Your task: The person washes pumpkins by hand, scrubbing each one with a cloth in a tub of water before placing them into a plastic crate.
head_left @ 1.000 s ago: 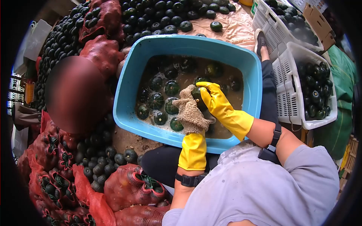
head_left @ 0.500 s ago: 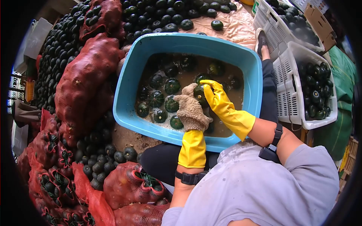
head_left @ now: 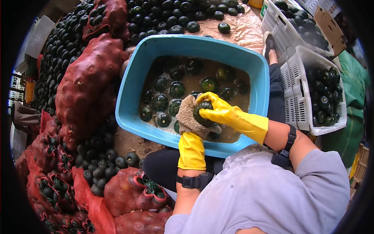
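The biggest thing I see is the heap of dark green pumpkins (head_left: 58,58), which fills the floor on the far left and goes around past the top. In front of me is my big blue tub (head_left: 202,46), with brown water (head_left: 241,109) in it and lots of round pumpkins sitting in the water, some with foam by them. To the left of the tub stands a fat red net sack (head_left: 87,85), all lumpy. On the right there is a white crate (head_left: 293,84) with more dark green pumpkins inside. My right hand (head_left: 224,113) has a yellow glove on, and its thumb and fingers are bent and squeezed on one wet pumpkin (head_left: 203,105). My left hand (head_left: 190,126) is tucked in a fuzzy tan cloth (head_left: 184,111), so I cannot tell how those fingers are, but the cloth touches the left side of that same pumpkin. The pumpkin is between my two hands, over the near part of the tub. The smallest thing is the black strap (head_left: 191,181) on my left arm.
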`<act>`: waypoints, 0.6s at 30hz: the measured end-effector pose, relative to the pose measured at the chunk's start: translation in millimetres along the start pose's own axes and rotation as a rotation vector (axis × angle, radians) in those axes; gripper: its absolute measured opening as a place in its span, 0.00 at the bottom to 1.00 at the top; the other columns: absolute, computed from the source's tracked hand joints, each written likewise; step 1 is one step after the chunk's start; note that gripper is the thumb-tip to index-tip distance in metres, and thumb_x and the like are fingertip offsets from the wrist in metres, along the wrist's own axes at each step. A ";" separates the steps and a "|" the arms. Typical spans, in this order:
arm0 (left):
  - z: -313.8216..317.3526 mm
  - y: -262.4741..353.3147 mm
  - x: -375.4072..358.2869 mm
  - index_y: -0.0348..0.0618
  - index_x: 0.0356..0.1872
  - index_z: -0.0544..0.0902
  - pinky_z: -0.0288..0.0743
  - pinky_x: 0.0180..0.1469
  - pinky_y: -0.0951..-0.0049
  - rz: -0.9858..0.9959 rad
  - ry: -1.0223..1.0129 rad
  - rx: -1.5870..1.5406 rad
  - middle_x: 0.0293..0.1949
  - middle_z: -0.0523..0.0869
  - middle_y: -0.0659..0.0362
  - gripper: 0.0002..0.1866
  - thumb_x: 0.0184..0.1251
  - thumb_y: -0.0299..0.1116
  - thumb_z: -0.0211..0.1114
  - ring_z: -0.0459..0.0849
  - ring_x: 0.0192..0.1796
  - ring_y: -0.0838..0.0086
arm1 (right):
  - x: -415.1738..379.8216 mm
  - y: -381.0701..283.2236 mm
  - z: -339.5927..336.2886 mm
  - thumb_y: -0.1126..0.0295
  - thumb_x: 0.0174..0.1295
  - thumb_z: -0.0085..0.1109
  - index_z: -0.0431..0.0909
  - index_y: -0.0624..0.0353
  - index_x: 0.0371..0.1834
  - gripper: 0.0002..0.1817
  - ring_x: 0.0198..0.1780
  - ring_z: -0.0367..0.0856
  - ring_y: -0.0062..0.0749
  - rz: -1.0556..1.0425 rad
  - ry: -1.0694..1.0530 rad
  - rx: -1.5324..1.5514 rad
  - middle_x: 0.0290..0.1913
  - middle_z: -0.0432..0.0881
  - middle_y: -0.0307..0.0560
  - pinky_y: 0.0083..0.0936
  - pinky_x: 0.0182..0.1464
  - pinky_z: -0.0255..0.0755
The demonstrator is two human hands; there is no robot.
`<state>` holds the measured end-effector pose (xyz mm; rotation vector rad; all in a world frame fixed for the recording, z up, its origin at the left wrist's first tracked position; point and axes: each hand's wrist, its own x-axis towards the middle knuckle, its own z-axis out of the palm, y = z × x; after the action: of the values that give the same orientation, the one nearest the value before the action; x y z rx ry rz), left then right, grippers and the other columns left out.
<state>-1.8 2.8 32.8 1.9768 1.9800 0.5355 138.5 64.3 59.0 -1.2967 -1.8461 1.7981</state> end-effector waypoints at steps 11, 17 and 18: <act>38.3 23.2 -1.7 0.42 0.70 0.71 0.74 0.73 0.59 -0.237 0.470 -1.173 0.60 0.80 0.50 0.43 0.53 0.41 0.83 0.82 0.62 0.58 | 15.9 67.6 31.2 0.63 0.78 0.58 0.74 0.59 0.73 0.24 0.70 0.75 0.58 -0.624 0.491 -0.212 0.68 0.79 0.62 0.46 0.73 0.67; 51.0 -14.2 -1.8 0.43 0.67 0.78 0.77 0.68 0.57 -0.534 0.215 -1.524 0.63 0.83 0.50 0.39 0.55 0.48 0.77 0.82 0.65 0.56 | -14.1 27.4 14.0 0.52 0.80 0.57 0.75 0.62 0.71 0.28 0.66 0.80 0.47 -0.340 0.084 0.141 0.64 0.83 0.56 0.38 0.73 0.69; 49.6 -18.8 -3.6 0.45 0.65 0.79 0.77 0.67 0.57 -0.528 0.199 -1.303 0.61 0.84 0.50 0.42 0.47 0.50 0.81 0.83 0.63 0.55 | -20.8 15.6 1.9 0.46 0.81 0.53 0.79 0.60 0.68 0.29 0.64 0.82 0.38 -0.071 -0.085 0.471 0.61 0.87 0.49 0.33 0.70 0.72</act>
<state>4.1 2.2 -20.0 0.6023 1.4243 1.3996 155.3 45.5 52.6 -0.9790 -1.3615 2.1046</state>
